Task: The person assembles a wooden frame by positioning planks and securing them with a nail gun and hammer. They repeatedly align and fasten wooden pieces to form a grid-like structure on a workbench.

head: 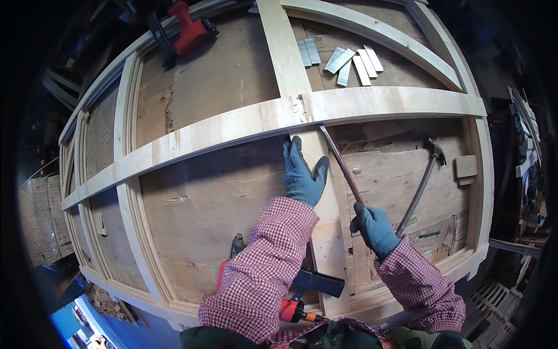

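My left hand (303, 179), in a grey-blue work glove, lies on an upright wooden slat (333, 248), thumb and fingers spread. My right hand (375, 230), in a matching glove, grips the near end of a thin metal pry bar (342, 168). The bar slants up and left. Its far tip meets the lower edge of a long wooden crosspiece (235, 121) beside the slat's upper end. Whether the tip sits under the crosspiece is hidden. The crosspiece has a rough, splintered spot (299, 107) just above.
A claw hammer (420, 185) and green stick-like item (430, 234) lie right of the bar. A red nail gun (185, 30) rests at upper left; another, partly hidden nail gun (320, 282) lies under my left arm. Several staple strips (342, 60) lie beyond the crosspiece.
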`<action>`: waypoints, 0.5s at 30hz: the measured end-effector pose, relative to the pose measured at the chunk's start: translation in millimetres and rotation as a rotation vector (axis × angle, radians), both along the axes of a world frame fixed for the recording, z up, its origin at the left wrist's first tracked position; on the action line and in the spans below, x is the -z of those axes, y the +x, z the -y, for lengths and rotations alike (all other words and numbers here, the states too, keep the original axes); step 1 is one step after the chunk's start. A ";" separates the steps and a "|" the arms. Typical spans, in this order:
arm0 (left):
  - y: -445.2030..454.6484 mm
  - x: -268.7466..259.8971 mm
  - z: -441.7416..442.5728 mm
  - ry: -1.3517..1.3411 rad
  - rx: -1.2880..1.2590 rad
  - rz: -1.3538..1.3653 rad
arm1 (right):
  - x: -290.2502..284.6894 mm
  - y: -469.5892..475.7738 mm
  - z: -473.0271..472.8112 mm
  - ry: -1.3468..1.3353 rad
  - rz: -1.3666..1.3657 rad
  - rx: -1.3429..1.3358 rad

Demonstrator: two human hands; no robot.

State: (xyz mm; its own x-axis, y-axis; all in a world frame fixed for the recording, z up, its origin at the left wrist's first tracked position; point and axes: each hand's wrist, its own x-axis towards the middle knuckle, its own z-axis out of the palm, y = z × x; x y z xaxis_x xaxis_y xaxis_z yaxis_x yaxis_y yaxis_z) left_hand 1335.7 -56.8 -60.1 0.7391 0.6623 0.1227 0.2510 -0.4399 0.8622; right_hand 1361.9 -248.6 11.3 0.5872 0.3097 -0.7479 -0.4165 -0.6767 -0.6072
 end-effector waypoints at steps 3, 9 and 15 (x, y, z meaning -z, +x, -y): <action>-1.5 7.6 -2.4 0.060 -0.002 -0.023 | 1.6 0.1 -1.4 -0.032 0.068 -0.039; 3.2 0.3 -2.4 0.115 0.019 -0.043 | 54.5 13.8 19.1 -0.107 0.464 -0.173; 0.5 -3.0 -0.3 0.060 0.013 -0.043 | 68.8 9.6 16.8 -0.153 0.586 -0.203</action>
